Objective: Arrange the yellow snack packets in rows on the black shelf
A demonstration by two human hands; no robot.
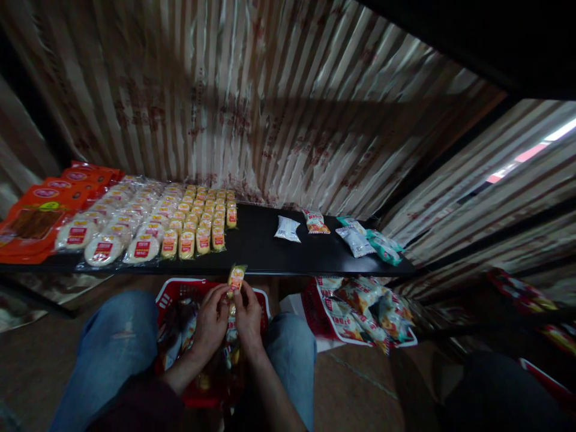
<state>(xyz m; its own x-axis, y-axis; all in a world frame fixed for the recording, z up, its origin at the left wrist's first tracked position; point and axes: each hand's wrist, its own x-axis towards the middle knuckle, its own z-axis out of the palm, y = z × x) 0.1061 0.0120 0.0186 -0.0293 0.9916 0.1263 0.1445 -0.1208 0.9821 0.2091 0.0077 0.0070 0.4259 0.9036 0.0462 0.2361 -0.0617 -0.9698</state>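
Between my left hand [210, 318] and my right hand [248, 315] is a small yellow snack pack [236, 279] with a red and white label. The fingers of both hands pinch its lower part, just in front of the shelf edge. Below them, between my knees, stands a red basket [162, 292] with more wrapped packs inside, partly covered by my hands and forearms. On the black shelf [256, 249], matching yellow packs [186, 243] stand in rows. To their left lie rows of round white packaged cakes [103, 247] with red labels.
Orange bags [42, 210] lie at the shelf's left end. A white pouch [287, 228], a red-and-white pouch [315, 221] and green packs [384, 245] lie toward its right. Under that side is a second red basket [312, 309] of snack bags. Striped sheeting [270, 120] hangs behind.
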